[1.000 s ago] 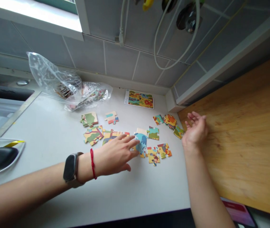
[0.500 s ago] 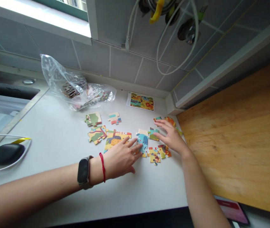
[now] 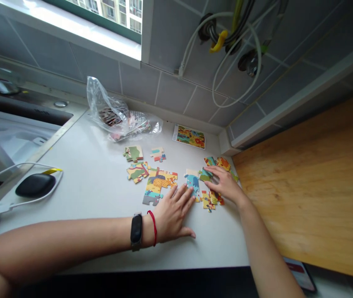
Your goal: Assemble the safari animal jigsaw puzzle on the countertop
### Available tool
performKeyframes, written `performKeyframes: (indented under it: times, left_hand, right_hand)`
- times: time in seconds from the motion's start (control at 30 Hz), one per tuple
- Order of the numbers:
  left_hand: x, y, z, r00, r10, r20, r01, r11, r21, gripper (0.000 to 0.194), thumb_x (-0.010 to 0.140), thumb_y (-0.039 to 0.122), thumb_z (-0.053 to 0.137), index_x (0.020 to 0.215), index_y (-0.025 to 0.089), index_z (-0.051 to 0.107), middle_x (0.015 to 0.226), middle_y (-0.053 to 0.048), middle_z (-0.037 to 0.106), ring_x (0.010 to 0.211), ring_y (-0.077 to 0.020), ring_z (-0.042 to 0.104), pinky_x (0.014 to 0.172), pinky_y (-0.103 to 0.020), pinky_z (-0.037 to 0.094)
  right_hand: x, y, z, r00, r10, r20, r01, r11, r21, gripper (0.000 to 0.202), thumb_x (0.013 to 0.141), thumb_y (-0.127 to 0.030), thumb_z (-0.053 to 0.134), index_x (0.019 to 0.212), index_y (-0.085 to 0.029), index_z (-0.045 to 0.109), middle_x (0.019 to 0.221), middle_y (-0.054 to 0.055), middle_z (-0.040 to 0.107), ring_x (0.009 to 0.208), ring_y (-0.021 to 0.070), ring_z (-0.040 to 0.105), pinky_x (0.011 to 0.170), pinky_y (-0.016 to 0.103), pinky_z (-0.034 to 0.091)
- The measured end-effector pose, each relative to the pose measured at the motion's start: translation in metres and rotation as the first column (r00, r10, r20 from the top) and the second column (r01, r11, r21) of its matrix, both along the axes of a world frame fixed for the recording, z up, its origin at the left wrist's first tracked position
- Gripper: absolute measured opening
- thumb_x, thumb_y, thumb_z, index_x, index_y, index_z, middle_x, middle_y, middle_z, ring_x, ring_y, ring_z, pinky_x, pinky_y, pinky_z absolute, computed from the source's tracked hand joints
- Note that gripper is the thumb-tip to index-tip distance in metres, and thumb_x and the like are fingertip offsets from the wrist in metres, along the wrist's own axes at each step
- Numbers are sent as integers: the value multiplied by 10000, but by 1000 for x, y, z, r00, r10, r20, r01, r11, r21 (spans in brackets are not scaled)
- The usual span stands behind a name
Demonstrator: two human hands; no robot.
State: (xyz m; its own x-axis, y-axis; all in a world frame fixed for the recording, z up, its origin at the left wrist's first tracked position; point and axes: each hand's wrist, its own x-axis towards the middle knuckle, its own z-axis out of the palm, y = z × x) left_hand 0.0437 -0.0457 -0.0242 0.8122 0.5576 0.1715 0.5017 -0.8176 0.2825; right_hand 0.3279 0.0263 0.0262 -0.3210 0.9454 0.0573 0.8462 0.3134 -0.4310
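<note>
My left hand [image 3: 176, 213] lies flat and open on the counter, its fingertips at the lower edge of the blue elephant puzzle section [image 3: 192, 182]. The thumb is spread away. My right hand [image 3: 226, 182] has thumb and index finger about a green puzzle piece [image 3: 205, 174], right beside the elephant section. Left of the elephant is a joined section with a spotted leopard [image 3: 162, 182]. Yellow puzzle pieces [image 3: 207, 201] sit below the right hand, some partly hidden by it. Beyond its fingers are a teal piece [image 3: 210, 161] and an orange piece [image 3: 224, 163].
A printed picture card [image 3: 190, 137] lies near the wall. Green pieces [image 3: 133, 153], a tree-branch piece [image 3: 138, 171] and a cream piece [image 3: 158, 154] lie left. A clear plastic bag [image 3: 117, 118] stands behind. A black device [image 3: 35, 185] with a white cable and a wooden panel [image 3: 306, 178] flank the counter.
The view has shifted left. My right thumb and index finger have closed about the green piece, which sits slightly nearer the elephant. My left hand has slid lower, uncovering more of the leopard section.
</note>
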Motion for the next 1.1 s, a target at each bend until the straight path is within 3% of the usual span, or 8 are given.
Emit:
performKeyframes:
  times: [0.13,0.3,0.57,0.7,0.83,0.97,1.1]
  left_hand:
    - [0,-7,-1,998,-31,47,30,999,13,1069,955,889,322,1638,69,388,1718,-240,318,1574,-450,339,1260,-599,249]
    - [3,-22,0,979,-137,153,132,990,40,997,1014,823,237,1670,76,300,1717,-227,334,1586,-403,335,1277,-552,245]
    - [3,-19,6,951,-223,213,214,975,64,721,1086,674,331,1518,136,538,1604,-183,521,1533,-413,411,1227,-539,334]
    - [4,-17,5,927,-272,259,248,961,122,561,1077,616,442,1241,147,703,1464,-165,619,1482,-402,462,1180,-516,367]
    - [5,-15,5,906,-311,287,279,949,146,489,1068,587,495,1057,157,729,1322,-150,675,1411,-381,522,1115,-497,398]
    - [5,-14,5,903,-316,292,289,948,133,479,1075,583,480,1048,164,711,1285,-136,679,1379,-368,529,1082,-485,408]
    - [7,-13,4,896,-321,306,298,947,118,453,1065,570,509,1044,159,697,1231,-140,679,1299,-350,559,1039,-474,423]
  right_hand:
    - [-3,-5,3,999,-15,-34,17,998,54,416,898,-330,747,1298,-218,758,1338,135,741,1263,306,696,1157,525,520]
    - [-20,-4,11,997,56,-60,-51,996,74,403,902,-306,755,1302,-262,757,1339,111,738,1269,298,695,1147,509,534]
    - [-78,24,8,974,218,-59,-216,976,42,405,906,-226,734,1310,-258,746,1360,109,713,1284,275,668,1152,462,520]
    - [-96,56,-3,988,152,23,-152,988,-6,412,867,-189,743,1278,-220,762,1346,129,708,1277,289,662,1167,467,498]
    - [-103,76,-8,991,123,56,-120,991,-61,463,845,-191,755,1307,-218,747,1382,141,687,1303,306,650,1180,492,483]
    - [-122,73,0,990,127,60,-124,991,-43,450,908,-244,711,1357,-203,713,1472,171,617,1381,340,590,1189,531,463]
    - [-174,59,13,964,261,-53,-262,965,-12,329,980,-269,675,1303,-222,718,1393,120,665,1311,277,633,1175,450,472]
